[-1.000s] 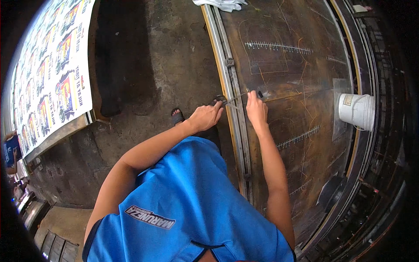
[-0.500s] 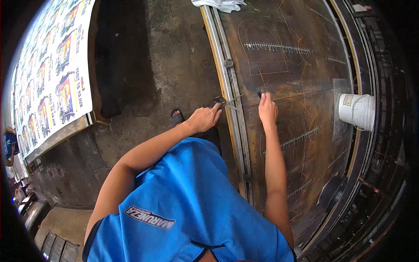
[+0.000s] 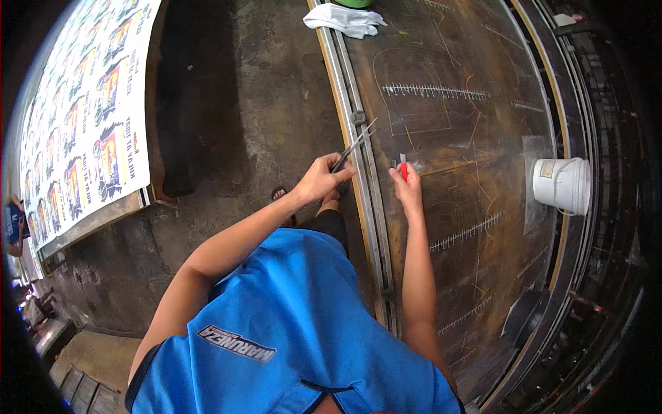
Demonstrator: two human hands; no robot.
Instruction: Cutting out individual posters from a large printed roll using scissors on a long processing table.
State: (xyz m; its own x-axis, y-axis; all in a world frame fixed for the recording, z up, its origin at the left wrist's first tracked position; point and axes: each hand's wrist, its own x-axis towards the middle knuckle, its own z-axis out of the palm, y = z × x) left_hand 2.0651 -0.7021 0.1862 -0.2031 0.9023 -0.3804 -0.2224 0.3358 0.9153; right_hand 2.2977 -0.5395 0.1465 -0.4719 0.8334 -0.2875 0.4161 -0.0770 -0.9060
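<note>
My left hand [image 3: 323, 178] is closed around the dark handles of a pair of scissors [image 3: 360, 138]. The blades stick out toward the far right, slightly apart, above the metal rail [image 3: 369, 186] on the work table's near edge. Over the stained brown table top [image 3: 427, 186], my right hand [image 3: 408, 188] pinches a small red piece [image 3: 404, 171] with a greyish flat part at its far end. Its exact kind is too small to make out. A gap separates the two hands, and the scissors do not touch the red piece.
A white bucket [image 3: 562, 186] lies at the table's right side, near a dark round object [image 3: 525, 309]. Far up, a white cloth [image 3: 345, 21] rests over the rail beside something green [image 3: 354, 3]. Left, a printed white sheet [image 3: 89, 138] covers another table; a person [image 3: 15, 224] is beyond.
The scissors have swung to point more away from me, and my left hand has turned with them. My right hand has drawn slightly back and left; the red piece now shows in it.
</note>
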